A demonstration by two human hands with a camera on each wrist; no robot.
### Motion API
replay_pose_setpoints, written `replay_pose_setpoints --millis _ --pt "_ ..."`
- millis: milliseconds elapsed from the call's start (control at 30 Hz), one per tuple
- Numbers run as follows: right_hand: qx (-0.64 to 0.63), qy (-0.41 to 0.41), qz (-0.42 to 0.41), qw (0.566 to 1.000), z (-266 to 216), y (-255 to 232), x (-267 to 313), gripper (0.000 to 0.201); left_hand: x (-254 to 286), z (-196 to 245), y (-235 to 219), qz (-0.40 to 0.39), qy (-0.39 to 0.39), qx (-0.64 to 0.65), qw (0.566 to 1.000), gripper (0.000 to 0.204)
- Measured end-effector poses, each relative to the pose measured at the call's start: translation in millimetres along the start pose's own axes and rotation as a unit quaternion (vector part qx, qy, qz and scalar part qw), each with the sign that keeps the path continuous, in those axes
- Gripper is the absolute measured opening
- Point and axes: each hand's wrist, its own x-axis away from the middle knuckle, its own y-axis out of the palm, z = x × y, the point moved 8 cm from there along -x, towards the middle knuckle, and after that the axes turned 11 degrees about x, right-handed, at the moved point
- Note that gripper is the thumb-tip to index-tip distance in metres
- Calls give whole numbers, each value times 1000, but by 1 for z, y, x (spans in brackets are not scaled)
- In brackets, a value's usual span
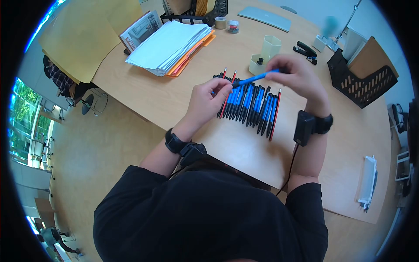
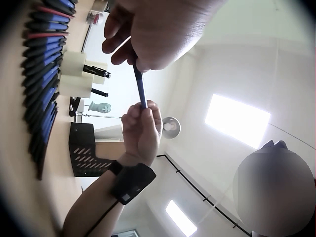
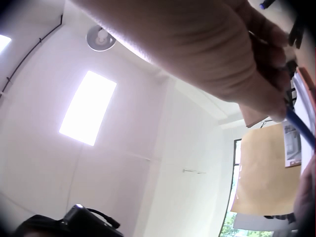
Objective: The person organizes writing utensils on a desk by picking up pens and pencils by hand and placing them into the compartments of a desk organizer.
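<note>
Blue pen (image 1: 253, 80) is held raised over the row of pens (image 1: 249, 105) on the worktop (image 1: 244, 146), long axis spanning left to right, left hand (image 1: 211, 97) pinching its dark end, right hand (image 1: 299, 77) pinching the opposite end, neither nearer.

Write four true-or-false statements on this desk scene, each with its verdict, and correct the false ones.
1. The left hand and right hand both hold one blue pen. True.
2. In the head view, the stapler lies left of the pale holder. False: the stapler lies to its right.
3. In that view, a red pencil lies at the right end of the row of pens. True.
4. The white papers lie beneath the orange folders. False: the white papers lie on top.
</note>
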Motion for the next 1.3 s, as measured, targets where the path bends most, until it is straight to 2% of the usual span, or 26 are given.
replay_pose_setpoints --millis 33,67,100,133,167,200,233,267,333,367,400,500,567,700,767,867,900,933,967,1033,1067,1133,1167,1233,1267,1300 --pt "-29 -16 67 997 -11 -16 4 9 -1 1 -2 0 0 1 1000 19" --pt "-28 -15 67 997 -13 -21 9 9 -1 7 -6 13 38 -76 996 20" --pt "-58 16 141 988 -6 -41 18 12 -2 14 -9 26 75 -151 985 22" --pt "-87 47 215 972 3 -59 28 16 -3 8 -18 26 77 -150 985 22" --pt "-85 46 216 972 8 -64 31 16 -3 -2 -26 12 84 -253 964 23" --pt "-91 44 339 935 16 -85 42 15 -2 -12 -32 -2 90 -354 931 25" --pt "-97 41 455 884 24 -102 57 15 -2 -21 -40 -1 46 -379 924 23" --pt "-98 40 457 883 32 -104 56 15 -2 -22 -43 -1 47 -380 924 23" --pt "-37 84 511 855 57 -110 59 17 0 -46 -48 -49 -85 -429 898 22" --pt "-13 96 471 877 70 -107 49 18 0 -48 -47 -49 -84 -431 897 22" --pt "29 163 451 877 89 -101 45 21 1 -53 -44 -54 -93 -444 890 20" --pt "113 190 405 887 114 -81 25 25 -2 -56 -41 -66 -130 -463 874 18" --pt "196 221 311 903 125 -63 8 28 -4 -57 -42 -72 -158 -470 866 17" --pt "178 171 303 921 125 -52 2 27 -6 -60 -53 -121 -198 -532 814 16" --pt "152 178 342 910 113 -64 7 29 -3 -61 -60 -134 -225 -542 799 16" --pt "117 122 386 907 66 -69 16 29 -9 -49 -65 -81 -199 -512 832 18" --pt "117 122 387 906 53 -66 16 29 -10 -38 -61 -55 -161 -428 888 18" --pt "96 89 362 923 35 -56 11 28 -10 -25 -57 -30 -122 -338 933 18" --pt "75 55 335 938 16 -44 6 29 -9 -17 -50 -31 -124 -338 933 18" --pt "2 8 285 958 -19 -14 -3 31 -9 21 -25 -13 -10 -202 979 16" --pt "2 8 285 959 -32 -4 -3 31 -8 29 -17 -13 -11 -202 979 16" --pt "-98 -11 199 975 -49 22 -10 27 -4 50 -2 -17 67 -156 985 14" --pt "-97 -11 199 975 -49 23 -11 27 -3 52 0 -18 81 -157 984 16" --pt "-228 -17 140 964 -48 33 -14 22 -4 49 1 -4 87 -148 985 16" --pt "-227 -18 139 964 -46 31 -14 22 -4 46 -2 11 90 -141 986 17" --pt "-225 -24 188 956 -42 20 -12 19 -5 41 -3 12 90 -141 986 17"
